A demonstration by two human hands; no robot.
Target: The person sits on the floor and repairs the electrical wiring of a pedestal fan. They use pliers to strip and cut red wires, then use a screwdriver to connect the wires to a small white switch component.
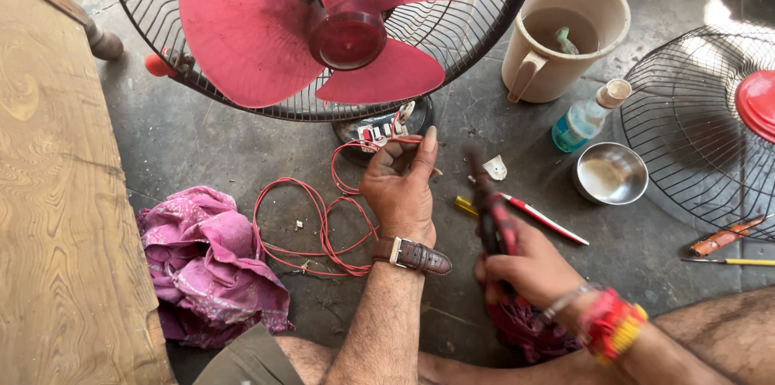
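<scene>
my left hand (401, 183) pinches the red wire (323, 223) close under the fan's switch block (386, 128), the rest of it looping on the floor to the left. my right hand (525, 268) is closed around red-handled pliers (490, 207), jaws pointing up beside the left thumb. beyond, a beige jug (565, 34) holds murky liquid, the steel bowl (610, 173) looks bare, a small bottle (585, 117) stands between them. the wooden bench edge (121, 215) and pink cloth (214, 264) crowd the left; the loose fan grille (694, 135) hems the right.
</scene>
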